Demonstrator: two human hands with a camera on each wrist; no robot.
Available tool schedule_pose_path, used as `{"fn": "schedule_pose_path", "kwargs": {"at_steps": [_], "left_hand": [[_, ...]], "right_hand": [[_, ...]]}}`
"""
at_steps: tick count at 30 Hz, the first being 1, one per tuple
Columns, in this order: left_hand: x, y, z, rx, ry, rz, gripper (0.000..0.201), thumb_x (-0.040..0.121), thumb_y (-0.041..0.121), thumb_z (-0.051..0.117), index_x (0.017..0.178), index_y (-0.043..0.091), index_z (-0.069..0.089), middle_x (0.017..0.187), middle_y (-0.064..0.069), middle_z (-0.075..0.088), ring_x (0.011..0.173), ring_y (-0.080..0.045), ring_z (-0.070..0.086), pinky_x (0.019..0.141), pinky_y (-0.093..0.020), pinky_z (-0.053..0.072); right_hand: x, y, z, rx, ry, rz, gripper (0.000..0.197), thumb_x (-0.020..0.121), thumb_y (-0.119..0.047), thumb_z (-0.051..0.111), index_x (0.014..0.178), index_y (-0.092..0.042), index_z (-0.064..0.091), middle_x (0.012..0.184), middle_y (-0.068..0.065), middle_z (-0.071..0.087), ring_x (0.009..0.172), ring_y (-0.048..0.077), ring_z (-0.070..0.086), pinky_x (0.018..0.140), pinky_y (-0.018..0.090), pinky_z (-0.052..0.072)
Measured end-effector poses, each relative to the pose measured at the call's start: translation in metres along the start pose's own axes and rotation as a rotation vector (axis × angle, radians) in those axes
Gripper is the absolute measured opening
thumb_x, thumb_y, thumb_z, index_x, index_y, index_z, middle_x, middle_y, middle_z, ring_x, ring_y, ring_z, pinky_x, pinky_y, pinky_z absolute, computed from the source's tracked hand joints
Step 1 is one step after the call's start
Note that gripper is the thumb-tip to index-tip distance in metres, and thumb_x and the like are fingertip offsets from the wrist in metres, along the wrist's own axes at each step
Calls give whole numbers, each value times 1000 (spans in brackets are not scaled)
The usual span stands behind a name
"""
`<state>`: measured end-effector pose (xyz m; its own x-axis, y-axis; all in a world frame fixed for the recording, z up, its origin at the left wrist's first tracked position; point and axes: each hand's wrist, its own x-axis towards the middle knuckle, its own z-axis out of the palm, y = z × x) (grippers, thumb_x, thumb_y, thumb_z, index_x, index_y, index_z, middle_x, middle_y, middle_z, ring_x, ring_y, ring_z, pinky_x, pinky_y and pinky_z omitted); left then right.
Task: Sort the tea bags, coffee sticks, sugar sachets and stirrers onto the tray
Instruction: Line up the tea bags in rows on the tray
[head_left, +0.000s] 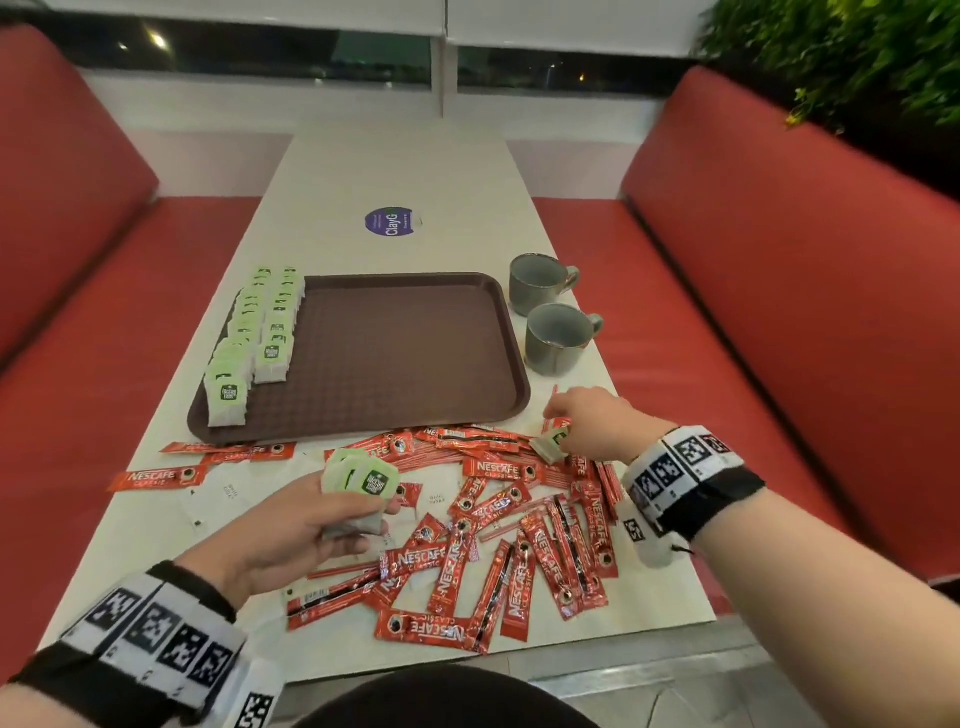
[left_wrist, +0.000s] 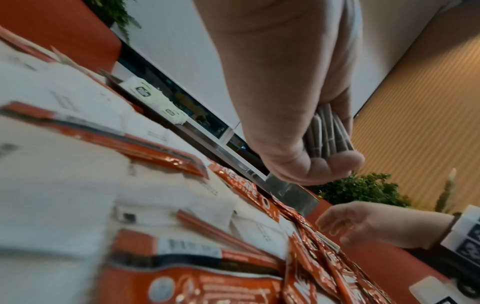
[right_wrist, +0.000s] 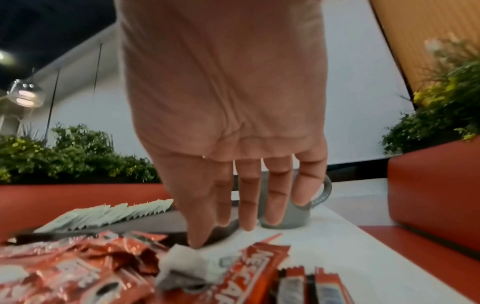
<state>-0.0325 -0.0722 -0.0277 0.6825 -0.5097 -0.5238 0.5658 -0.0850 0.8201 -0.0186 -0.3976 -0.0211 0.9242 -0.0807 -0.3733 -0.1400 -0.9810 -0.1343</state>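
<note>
1. Green-labelled paper is the mark of the loose tea bag (head_left: 551, 444), which lies at the right end of the heap of red coffee sticks (head_left: 511, 540), just in front of the near right corner of the brown tray (head_left: 415, 353).
2. The right hand (head_left: 597, 423) is on this tea bag. In the head view the thumb and the first finger seem to close on its far edge; in the right wrist view the fingers (right_wrist: 249, 197) hang down, slightly apart, with one tip at the bag's white corner. I judge it a light pinch that is just beginning.
3. The bag lies directly under the fingertips, on the side toward the person. Its long axis runs slanted, from near-left to far-right, and part of it rests on the sticks.
4. The left hand (head_left: 311, 525) is well apart from it, over the middle of the heap. It is clamped around a bundle of tea bags (head_left: 358, 480); the left wrist view shows their edges pressed between thumb and fingers.
5. So the right hand is clearly the nearer one for this pick.
6. Two rows of tea bags (head_left: 254, 338) already stand along the left side of the tray. The rest of the tray is bare.
7. White sugar sachets (head_left: 228, 491) lie on the table between the sticks, not yet sorted.
</note>
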Motion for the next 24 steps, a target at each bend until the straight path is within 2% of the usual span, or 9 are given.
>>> {"fn": "schedule_pose_path", "kwargs": {"at_steps": [2,5,9,13,16,19,22,23,24], "left_hand": [[-5,-3,-5,-31,16,3,109,19,34,98,113,-2,58,88,-17,72,70,-20,69,57,-28,56],[-10,-5,-9,-46,35,10,108,17,34,98,113,1,58,92,-18,72,71,-20,69,55,-28,55],[-11,-7,-17,-55,66,24,108,20,36,98,115,2,59,99,-19,71,77,-21,68,56,-28,55],[-11,-7,-18,-47,86,14,107,19,37,98,113,3,60,98,-17,72,79,-21,67,58,-28,55],[-11,-5,-15,-46,83,17,107,18,37,98,112,3,60,97,-18,72,79,-23,69,58,-28,56],[-13,-1,-11,-75,76,6,104,18,31,99,110,1,59,96,-19,72,82,-28,72,56,-30,58],[-9,2,-9,-103,84,-15,79,52,17,89,119,-6,55,94,-20,70,80,-26,72,54,-28,57],[-7,3,-8,-114,99,-14,75,57,16,84,121,-8,53,91,-19,69,78,-24,72,54,-27,57],[-5,4,-7,-115,104,-10,77,56,20,87,119,-8,54,89,-17,68,76,-22,71,54,-27,56]], "right_hand": [[8,1,2,-107,-54,-58,45,89,-27,56,133,-30,49,131,1,50,122,26,45,98,43,39],[17,-2,4,-200,-79,-114,43,90,-31,53,132,-34,48,129,2,49,121,28,43,98,46,37],[23,-4,9,-262,-82,-133,36,88,-18,49,120,-34,55,124,0,49,119,29,41,95,45,34],[25,-4,5,-258,-75,-178,23,86,-13,52,99,-30,60,115,-3,52,112,23,42,86,39,30],[18,-1,-15,-61,-139,-172,4,85,-24,62,84,-28,60,100,-8,61,100,19,54,82,34,38],[3,3,-49,258,-101,-180,8,86,-21,65,84,-21,58,94,0,67,88,19,61,74,33,48],[-15,1,-74,651,10,-209,15,89,-11,63,81,-18,53,89,7,72,83,22,69,74,38,53],[-21,-3,-77,703,46,-230,16,88,-9,64,81,-17,53,82,5,72,78,22,70,71,38,54],[-28,-9,-79,701,76,-250,15,87,-8,66,80,-17,55,76,3,72,72,19,69,67,36,54]]}}
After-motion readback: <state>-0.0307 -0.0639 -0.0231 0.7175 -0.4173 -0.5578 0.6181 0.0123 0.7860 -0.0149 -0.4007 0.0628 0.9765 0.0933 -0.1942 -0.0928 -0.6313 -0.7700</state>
